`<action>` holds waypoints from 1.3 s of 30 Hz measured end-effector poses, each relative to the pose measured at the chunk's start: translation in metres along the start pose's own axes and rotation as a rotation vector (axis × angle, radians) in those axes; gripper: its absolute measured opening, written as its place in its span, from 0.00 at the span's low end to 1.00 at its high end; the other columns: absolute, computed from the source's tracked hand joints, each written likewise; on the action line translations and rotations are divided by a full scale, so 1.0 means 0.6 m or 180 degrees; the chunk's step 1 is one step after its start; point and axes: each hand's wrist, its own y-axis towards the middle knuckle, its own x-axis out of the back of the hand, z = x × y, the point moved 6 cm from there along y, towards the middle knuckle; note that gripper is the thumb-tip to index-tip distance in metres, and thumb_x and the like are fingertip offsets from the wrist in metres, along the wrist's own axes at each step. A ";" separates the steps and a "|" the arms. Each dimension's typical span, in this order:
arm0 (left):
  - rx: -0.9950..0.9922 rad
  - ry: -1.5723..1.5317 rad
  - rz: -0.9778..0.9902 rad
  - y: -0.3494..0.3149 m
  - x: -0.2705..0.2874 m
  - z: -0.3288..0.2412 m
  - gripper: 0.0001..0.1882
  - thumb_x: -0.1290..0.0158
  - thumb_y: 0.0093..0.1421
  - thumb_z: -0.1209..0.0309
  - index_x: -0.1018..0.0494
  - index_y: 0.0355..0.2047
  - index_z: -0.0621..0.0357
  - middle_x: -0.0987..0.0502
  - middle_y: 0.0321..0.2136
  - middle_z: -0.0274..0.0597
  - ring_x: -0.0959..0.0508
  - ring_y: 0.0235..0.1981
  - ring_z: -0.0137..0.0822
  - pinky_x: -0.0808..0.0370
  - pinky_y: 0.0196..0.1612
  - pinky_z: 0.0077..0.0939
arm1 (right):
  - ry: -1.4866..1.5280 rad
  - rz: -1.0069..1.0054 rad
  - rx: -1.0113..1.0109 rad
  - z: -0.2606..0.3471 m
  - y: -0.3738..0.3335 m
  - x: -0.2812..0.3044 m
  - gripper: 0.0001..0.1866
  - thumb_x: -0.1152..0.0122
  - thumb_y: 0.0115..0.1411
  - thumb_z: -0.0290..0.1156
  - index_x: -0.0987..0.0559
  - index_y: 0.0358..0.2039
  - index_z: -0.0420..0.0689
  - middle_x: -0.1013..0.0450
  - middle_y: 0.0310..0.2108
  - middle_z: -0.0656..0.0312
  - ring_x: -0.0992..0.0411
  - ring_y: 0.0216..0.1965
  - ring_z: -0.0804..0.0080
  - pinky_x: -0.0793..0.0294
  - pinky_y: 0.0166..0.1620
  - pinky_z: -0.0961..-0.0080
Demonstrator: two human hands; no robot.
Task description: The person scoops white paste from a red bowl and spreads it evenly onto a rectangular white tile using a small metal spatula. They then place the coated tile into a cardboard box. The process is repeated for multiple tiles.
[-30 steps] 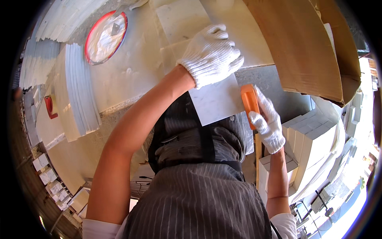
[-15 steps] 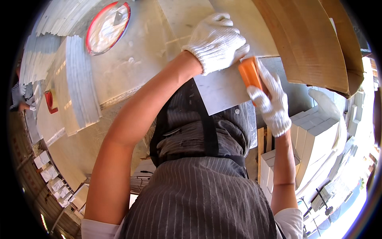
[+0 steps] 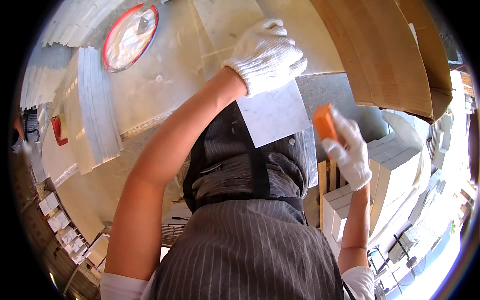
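Note:
A white, grey-veined square marble tile (image 3: 275,117) hangs over the near edge of the work table, in front of my apron. My left hand (image 3: 270,57), in a white knit glove, is closed at the tile's far edge; its fingertips are hidden. To the right of the tile, apart from it, my gloved right hand (image 3: 354,157) grips an orange hand-sized block (image 3: 325,123). Motion blurs this hand slightly, and the block's underside cannot be seen.
On the pale table (image 3: 170,95), a red-rimmed basin (image 3: 127,42) of white paste stands far left. Stacked pale strips (image 3: 97,105) lie at left. A cardboard box (image 3: 380,50) stands far right, with stacked white boxes (image 3: 395,167) nearer on the right.
My right hand has drawn the orange block away from the tile's right edge, down and to the right. My left hand stays at the tile, with the whole view shifted slightly.

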 end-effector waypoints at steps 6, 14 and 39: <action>-0.0063 -0.0026 -0.0458 0.001 0.025 0.001 0.12 0.46 0.59 0.61 0.21 0.21 0.49 0.21 0.23 0.33 0.23 0.34 0.35 0.28 0.53 0.33 | 0.0326 -0.1124 0.0160 0.055 0.179 0.002 0.36 0.37 0.58 0.53 0.29 0.63 0.49 0.27 0.53 0.52 0.26 0.47 0.67 0.28 0.52 0.73; 0.0682 0.0009 -0.1020 -0.002 0.050 0.021 0.09 0.41 0.56 0.64 0.22 0.34 0.53 0.22 0.37 0.38 0.24 0.45 0.44 0.27 0.51 0.40 | -0.1829 -0.1576 0.0876 0.112 0.227 -0.015 0.30 0.41 0.61 0.55 0.26 0.60 0.55 0.31 0.59 0.50 0.31 0.58 0.51 0.29 0.58 0.61; 0.3923 -0.3141 -0.1121 -0.299 0.121 -0.075 0.20 0.41 0.63 0.71 0.30 0.52 0.65 0.23 0.44 0.47 0.23 0.44 0.29 0.26 0.48 0.25 | 0.2011 0.0879 -0.0215 0.082 0.031 -0.136 0.21 0.36 0.60 0.36 0.23 0.46 0.31 0.22 0.36 0.60 0.27 0.36 0.75 0.26 0.43 0.75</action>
